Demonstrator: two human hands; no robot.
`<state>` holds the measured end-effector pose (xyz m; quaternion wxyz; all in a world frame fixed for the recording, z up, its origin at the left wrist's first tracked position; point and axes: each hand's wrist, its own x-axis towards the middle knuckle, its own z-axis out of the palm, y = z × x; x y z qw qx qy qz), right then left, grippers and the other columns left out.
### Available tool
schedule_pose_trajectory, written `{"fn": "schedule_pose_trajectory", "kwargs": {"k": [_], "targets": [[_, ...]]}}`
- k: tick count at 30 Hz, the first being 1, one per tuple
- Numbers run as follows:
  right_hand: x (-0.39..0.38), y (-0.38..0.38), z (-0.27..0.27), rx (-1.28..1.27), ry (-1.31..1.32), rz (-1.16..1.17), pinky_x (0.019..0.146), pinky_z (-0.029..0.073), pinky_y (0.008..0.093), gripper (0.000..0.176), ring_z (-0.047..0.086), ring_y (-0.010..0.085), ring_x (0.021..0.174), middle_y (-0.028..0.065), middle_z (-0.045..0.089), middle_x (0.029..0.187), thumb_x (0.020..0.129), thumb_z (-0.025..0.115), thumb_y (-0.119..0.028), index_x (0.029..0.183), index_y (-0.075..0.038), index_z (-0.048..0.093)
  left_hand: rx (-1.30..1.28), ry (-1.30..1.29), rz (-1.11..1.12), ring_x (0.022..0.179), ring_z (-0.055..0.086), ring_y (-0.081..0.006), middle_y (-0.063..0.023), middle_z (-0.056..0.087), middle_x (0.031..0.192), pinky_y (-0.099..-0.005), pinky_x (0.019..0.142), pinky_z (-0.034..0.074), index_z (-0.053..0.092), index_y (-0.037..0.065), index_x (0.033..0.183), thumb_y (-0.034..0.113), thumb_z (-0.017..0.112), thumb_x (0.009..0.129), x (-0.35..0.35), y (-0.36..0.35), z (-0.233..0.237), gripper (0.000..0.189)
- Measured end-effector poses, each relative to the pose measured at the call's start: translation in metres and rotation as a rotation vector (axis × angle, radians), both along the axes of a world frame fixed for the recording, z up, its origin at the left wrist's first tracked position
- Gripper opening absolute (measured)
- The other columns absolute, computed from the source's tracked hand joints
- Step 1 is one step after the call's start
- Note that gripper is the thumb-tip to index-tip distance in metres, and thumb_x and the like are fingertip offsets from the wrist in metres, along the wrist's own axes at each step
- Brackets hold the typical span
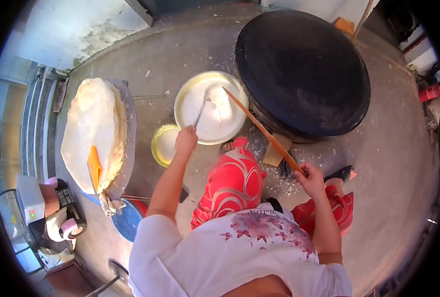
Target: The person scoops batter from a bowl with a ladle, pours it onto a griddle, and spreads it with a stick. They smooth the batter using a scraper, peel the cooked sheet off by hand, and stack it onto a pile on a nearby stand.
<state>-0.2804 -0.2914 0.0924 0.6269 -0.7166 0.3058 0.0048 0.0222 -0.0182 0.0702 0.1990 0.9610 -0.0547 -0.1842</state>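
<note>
My left hand (186, 140) is closed around the thin grey handle of a ladle-like utensil (200, 115). Its far end dips into white batter in a wide pale-yellow basin (181, 89), so its head is hidden. In my right hand (311, 179) is a long flat wooden spatula (272, 139), gripped by its near end. The spatula slants up and left, and its narrow tip is over the batter. To the right of the basin stands a large round black griddle (304, 69) with a bare surface. A smaller yellow bowl (156, 154) of white contents sits at the basin's lower left.
At left, a tall stack of pale thin flatbreads (88, 123) rests on a round board, with an orange-yellow folded item (95, 166) on top. A blue tub (127, 222) is below it. Pale scraps litter the floor by my feet. A scooter (64, 222) stands far left.
</note>
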Motion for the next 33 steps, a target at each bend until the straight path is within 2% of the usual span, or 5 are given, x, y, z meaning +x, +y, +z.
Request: {"fn": "schedule_pose_trajectory", "kwargs": {"k": [14,17,24,27,33], "targets": [[-0.002,-0.001,0.001,0.052,0.002,-0.042,0.053,0.042,0.0206,0.010,0.053,0.0073,0.058,0.0032,0.057,0.070,0.079,0.058,0.000,0.086,0.001,0.052,0.126,-0.014,-0.207,0.057,0.058,-0.0293,-0.0199,0.058,0.066,-0.0388,0.049,0.045,0.058,-0.004,0.080,0.017,0.047,0.082,-0.021,0.065,-0.149,0.023],[0.000,0.000,0.004,-0.021,-0.002,-0.003,0.053,0.042,0.0204,0.011,0.053,0.0074,0.059,0.0035,0.057,0.069,0.079,0.058,0.000,0.088,0.001,0.051,-0.807,1.043,0.712,0.043,0.046,-0.0146,-0.0090,0.052,0.059,-0.0252,0.035,0.036,0.055,-0.003,0.088,0.016,0.046,0.083,-0.023,0.026,-0.069,0.021],[0.000,-0.001,0.010,0.111,-0.014,-0.085,0.054,0.043,0.0207,0.012,0.054,0.0078,0.059,0.0037,0.057,0.072,0.079,0.058,0.000,0.088,0.000,0.051,-1.105,0.893,0.456,0.050,0.052,-0.0197,-0.0111,0.057,0.066,-0.0298,0.040,0.041,0.053,0.001,0.092,0.018,0.044,0.086,-0.011,0.049,0.025,0.021],[0.000,-0.002,0.011,0.084,-0.011,-0.102,0.055,0.044,0.0207,0.011,0.054,0.0079,0.060,0.0035,0.057,0.073,0.079,0.058,0.000,0.088,0.000,0.051,0.157,-0.065,-0.212,0.077,0.058,-0.0384,-0.0204,0.060,0.085,-0.0452,0.069,0.046,0.057,0.005,0.093,0.019,0.045,0.083,-0.027,0.040,0.002,0.021],[-0.001,0.001,0.010,0.050,-0.012,-0.041,0.055,0.044,0.0200,0.011,0.055,0.0073,0.061,0.0029,0.057,0.072,0.079,0.058,0.000,0.088,0.000,0.051,0.189,-0.077,-0.119,0.083,0.059,-0.0358,-0.0202,0.061,0.086,-0.0442,0.073,0.046,0.058,0.004,0.092,0.018,0.045,0.081,-0.015,0.005,-0.004,0.022]]}}
